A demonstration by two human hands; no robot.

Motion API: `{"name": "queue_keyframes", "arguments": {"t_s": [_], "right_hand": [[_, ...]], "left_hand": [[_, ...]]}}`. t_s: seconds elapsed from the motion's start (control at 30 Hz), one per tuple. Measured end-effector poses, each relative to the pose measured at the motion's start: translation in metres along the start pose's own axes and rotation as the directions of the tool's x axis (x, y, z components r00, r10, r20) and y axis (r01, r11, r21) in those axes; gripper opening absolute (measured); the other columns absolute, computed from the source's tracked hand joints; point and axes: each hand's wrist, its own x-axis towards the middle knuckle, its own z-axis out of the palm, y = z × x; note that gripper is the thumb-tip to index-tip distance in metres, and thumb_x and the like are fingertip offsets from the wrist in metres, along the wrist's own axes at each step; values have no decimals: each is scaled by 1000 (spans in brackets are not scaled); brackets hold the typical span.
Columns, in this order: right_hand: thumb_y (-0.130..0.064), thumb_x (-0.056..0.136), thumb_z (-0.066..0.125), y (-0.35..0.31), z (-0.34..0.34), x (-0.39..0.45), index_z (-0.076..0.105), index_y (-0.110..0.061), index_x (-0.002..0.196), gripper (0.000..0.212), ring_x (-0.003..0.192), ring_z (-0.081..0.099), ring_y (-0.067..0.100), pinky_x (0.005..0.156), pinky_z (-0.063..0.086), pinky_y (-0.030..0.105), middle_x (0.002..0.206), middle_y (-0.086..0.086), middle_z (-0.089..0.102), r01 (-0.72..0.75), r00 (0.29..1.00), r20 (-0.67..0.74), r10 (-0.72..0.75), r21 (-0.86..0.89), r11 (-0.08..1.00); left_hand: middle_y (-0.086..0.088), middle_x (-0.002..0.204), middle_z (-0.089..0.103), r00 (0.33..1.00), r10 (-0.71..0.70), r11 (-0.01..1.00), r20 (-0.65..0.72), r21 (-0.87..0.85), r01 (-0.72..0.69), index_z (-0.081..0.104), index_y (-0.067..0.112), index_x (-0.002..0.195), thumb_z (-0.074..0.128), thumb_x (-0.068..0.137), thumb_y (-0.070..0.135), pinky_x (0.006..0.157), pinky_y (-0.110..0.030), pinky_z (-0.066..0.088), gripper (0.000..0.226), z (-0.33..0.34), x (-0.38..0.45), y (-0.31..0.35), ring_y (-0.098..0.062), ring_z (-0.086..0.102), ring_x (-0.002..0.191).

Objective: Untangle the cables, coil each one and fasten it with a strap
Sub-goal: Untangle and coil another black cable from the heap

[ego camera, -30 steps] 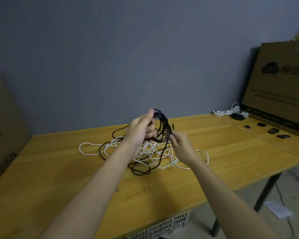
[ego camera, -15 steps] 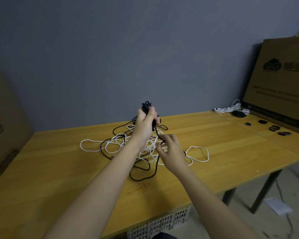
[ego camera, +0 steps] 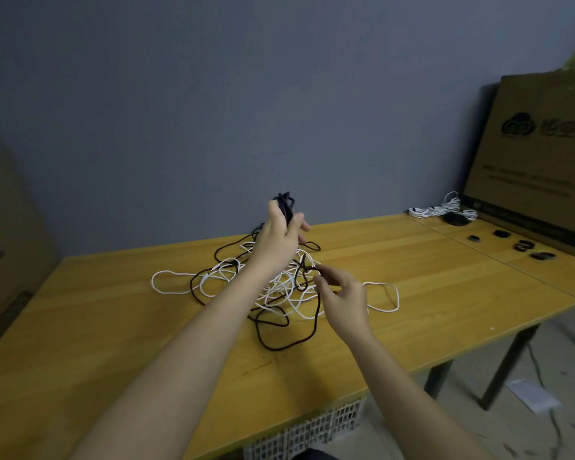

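Black cable (ego camera: 281, 343) & white cable (ego camera: 170, 282) lie tangled mid-way across the wooden table (ego camera: 80, 343). Head view: left hand (ego camera: 278, 242) raised above the heap, arm stretched fwd, fingers curled tight round a bunch of black loops (ego camera: 285, 204) that pokes out the top of the fist. Right hand (ego camera: 344, 298) lower, just over the right side of the tangle, thumb & fingertips (ego camera: 322, 280) pinching a black strand; other fingers loosely bent. Where that strand runs inside the heap is hard to follow, black & white cross too much. Far right of table: a white cable bundle (ego camera: 442, 207) near a cardboard box (ego camera: 538, 161), cut off by frame edge, & several small dark straps (ego camera: 523, 245), too small for detail. White plastic crate (ego camera: 306, 433) under the table, mostly hidden by its edge.
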Motion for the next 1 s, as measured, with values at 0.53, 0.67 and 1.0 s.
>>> {"name": "queue_keyframes", "arguments": {"t_s": [0.53,0.67,1.0], "right_hand": [[-5,93,58,19,-43,37,71,-17,91,17,74,66,19,71,52,29,85,3,69,-260,906,-261,332,276,925],[-10,94,57,24,-45,44,71,-14,101,16,72,60,12,66,45,24,92,3,68,-277,916,-285,283,62,959],[-11,95,51,51,-61,42,70,-11,105,21,55,51,17,48,37,26,80,6,62,-386,897,-324,300,-246,889]], "left_hand": [[2,96,53,749,-353,798,562,598,-73,38,10,119,41,93,62,62,-28,38,58,-24,-21,-43,-12,51,78],[4,118,52,760,-319,843,566,536,-45,39,13,126,56,79,70,78,-30,44,75,-35,-25,-55,-18,54,106],[5,77,50,774,-301,902,557,429,42,53,17,89,72,79,48,60,-28,34,38,-73,-32,-67,-11,45,67]]}}
